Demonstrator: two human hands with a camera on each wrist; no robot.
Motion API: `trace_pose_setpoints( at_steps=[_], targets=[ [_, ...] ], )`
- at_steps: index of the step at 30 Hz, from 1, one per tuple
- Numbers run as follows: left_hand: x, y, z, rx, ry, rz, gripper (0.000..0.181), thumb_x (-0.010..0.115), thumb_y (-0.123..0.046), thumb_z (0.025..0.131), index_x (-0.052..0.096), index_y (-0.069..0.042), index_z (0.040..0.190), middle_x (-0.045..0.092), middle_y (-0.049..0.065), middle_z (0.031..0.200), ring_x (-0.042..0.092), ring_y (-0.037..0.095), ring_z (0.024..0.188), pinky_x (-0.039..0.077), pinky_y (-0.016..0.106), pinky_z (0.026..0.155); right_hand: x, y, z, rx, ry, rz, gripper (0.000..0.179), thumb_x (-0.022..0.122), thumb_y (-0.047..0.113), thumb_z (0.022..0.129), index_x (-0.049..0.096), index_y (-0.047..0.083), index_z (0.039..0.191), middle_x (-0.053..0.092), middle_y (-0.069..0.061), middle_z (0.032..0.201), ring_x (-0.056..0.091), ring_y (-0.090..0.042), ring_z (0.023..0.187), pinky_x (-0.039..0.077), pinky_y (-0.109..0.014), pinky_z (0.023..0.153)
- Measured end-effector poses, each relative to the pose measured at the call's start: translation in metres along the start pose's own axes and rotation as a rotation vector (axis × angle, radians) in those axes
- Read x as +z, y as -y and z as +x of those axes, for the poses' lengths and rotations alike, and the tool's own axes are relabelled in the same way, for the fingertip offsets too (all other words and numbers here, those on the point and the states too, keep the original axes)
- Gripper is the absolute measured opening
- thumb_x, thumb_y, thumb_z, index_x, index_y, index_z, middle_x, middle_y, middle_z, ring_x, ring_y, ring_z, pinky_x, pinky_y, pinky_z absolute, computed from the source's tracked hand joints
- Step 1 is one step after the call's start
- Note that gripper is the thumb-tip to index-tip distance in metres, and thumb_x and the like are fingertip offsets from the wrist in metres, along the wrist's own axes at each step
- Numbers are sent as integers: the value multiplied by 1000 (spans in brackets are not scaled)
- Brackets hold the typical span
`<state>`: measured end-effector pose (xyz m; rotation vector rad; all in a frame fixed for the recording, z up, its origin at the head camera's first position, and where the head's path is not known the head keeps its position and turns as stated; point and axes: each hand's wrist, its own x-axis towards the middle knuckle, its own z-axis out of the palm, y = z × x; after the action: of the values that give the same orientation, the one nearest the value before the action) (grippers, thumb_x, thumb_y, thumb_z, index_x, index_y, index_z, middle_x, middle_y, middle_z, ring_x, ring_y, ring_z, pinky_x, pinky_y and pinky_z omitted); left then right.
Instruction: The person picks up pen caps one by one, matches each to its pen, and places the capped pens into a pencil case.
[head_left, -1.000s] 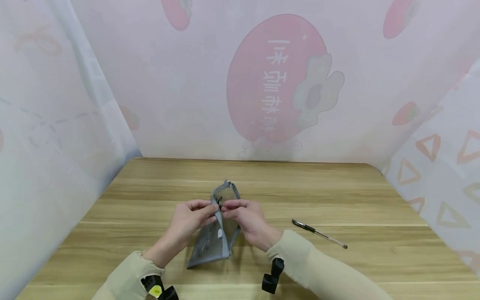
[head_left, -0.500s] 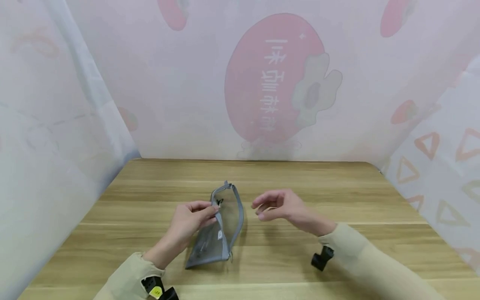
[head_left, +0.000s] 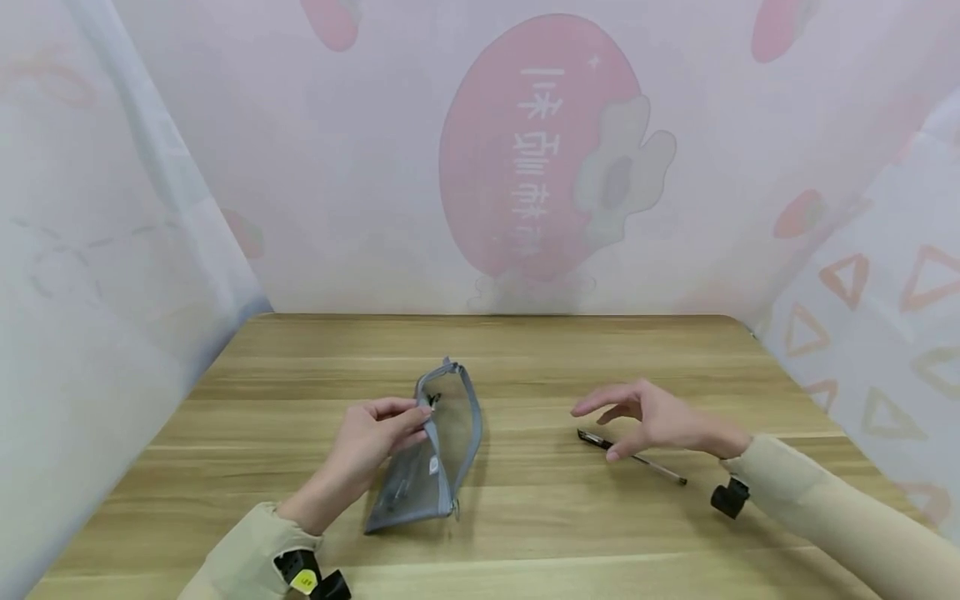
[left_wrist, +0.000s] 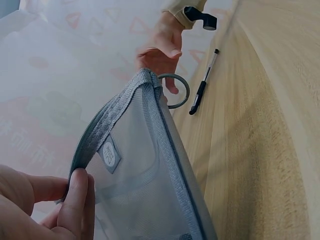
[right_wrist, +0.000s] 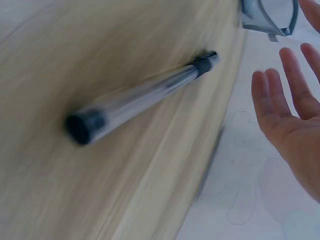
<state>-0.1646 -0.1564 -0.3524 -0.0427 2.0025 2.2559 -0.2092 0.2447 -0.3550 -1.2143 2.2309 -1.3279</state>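
Observation:
A grey mesh zip pouch stands on the table with its mouth spread. My left hand pinches the zipper edge on its near-left side between thumb and fingers, as the left wrist view confirms. A dark pen-like item shows inside the pouch's mouth, partly hidden by the mesh. To the right lies a clear-barrelled gel pen with a black cap. Over it hovers my right hand, thumb and fingers spread around the cap end, holding nothing. In the right wrist view the pen appears blurred below the extended fingers.
The wood-grain table runs back to a printed fabric backdrop, with fabric walls on both sides. A ring pull hangs from the pouch's zipper end. Black cameras are strapped to both wrists.
My right hand has left the pouch's mouth and travelled right until it is over the pen. My left hand keeps its pinch on the pouch edge.

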Motion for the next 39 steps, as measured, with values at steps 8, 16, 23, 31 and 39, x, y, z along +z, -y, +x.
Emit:
trace_pose_setpoints(
  at_steps=[8, 16, 23, 31, 39],
  targets=[
    [2, -1, -1, 0, 15, 20, 29, 72, -3, 89, 65, 11, 113, 65, 18, 105, 69, 20, 90, 56, 29, 81, -2, -9, -12, 75, 11, -21, 71, 85, -2, 73, 56, 6, 137, 50, -20, 141, 48, -32, 128, 46, -51, 98],
    [1, -1, -2, -6, 25, 20, 31, 72, -4, 90, 64, 12, 116, 65, 18, 106, 69, 20, 90, 56, 28, 81, -5, -23, -19, 124, -19, -54, 70, 86, 3, 74, 54, -3, 136, 56, -19, 134, 52, -38, 118, 47, -50, 96],
    [1, 0, -3, -2, 23, 22, 30, 72, -3, 90, 64, 12, 115, 65, 17, 104, 69, 20, 88, 57, 29, 80, -2, -24, -20, 180, 25, -24, 67, 83, 1, 77, 52, -5, 136, 60, -16, 128, 57, -37, 114, 48, -48, 97],
    [2, -1, -3, -13, 15, 13, 30, 72, -3, 89, 65, 11, 114, 66, 17, 104, 69, 19, 88, 57, 29, 80, 0, -29, -20, 167, 30, 32, 64, 80, -3, 79, 51, -9, 135, 60, -20, 127, 57, -39, 112, 50, -47, 95],
    [1, -1, -4, -11, 18, 6, 32, 72, -2, 89, 63, 13, 116, 66, 17, 104, 69, 20, 89, 57, 29, 80, 1, -32, -20, 200, -7, 42, 56, 80, -1, 80, 55, -10, 129, 61, -21, 123, 58, -39, 106, 53, -43, 89]
  ],
)
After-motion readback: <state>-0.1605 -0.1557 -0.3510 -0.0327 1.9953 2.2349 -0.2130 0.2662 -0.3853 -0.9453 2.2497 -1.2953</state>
